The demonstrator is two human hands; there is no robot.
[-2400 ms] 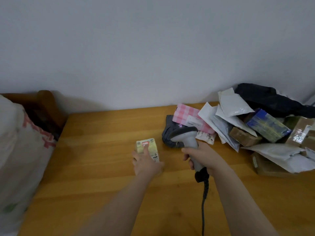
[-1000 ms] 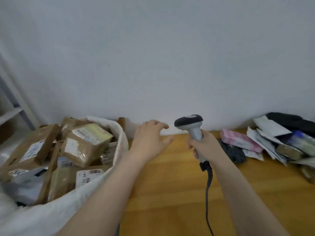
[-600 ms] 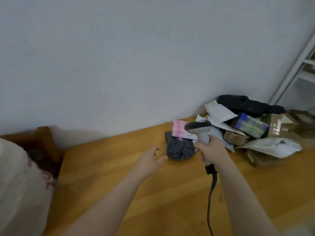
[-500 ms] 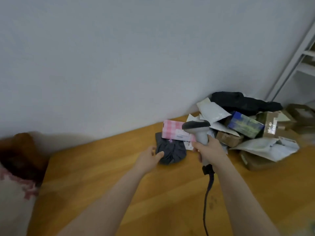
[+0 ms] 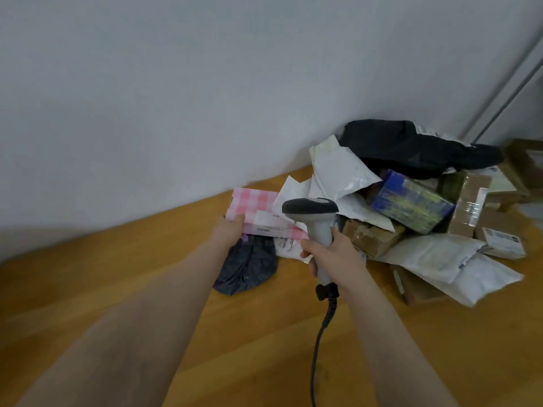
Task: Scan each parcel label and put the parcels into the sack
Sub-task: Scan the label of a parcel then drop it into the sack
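Left hand (image 5: 230,230) sits at frame centre and its grip pinches the lower-left corner of the pink checked parcel (image 5: 258,211). The thumb lies on the top face; the fingers below are hidden. The parcel lies flat at the left edge of the parcel pile (image 5: 426,248), just left of centre, with its white label (image 5: 271,220) facing up. It partly overlaps a dark grey bag (image 5: 249,265) on the worktop (image 5: 117,283). Right hand (image 5: 335,255) has its grip wrapped round the handle of the scanner (image 5: 316,221), head upright and just right of the parcel. The cable (image 5: 318,348) trails to the bottom edge. The sack is out of frame. Judged step: pick up the next parcel for scanning. Risks:
1. A one-corner hold may let the parcel tip or slip when lifted, because its far end appears tucked under a white mailer (image 5: 340,171) behind the scanner.
2. Dragging it out could pull loose mailers with it and shift the stacked blue box (image 5: 411,204) and brown box (image 5: 371,237).
3. The scanner head hides part of the label, so a scan taken from here could misread or pick up the small label (image 5: 286,245) lying just below the parcel.
4. The cable could snag on the worktop edge during the swing toward the sack.
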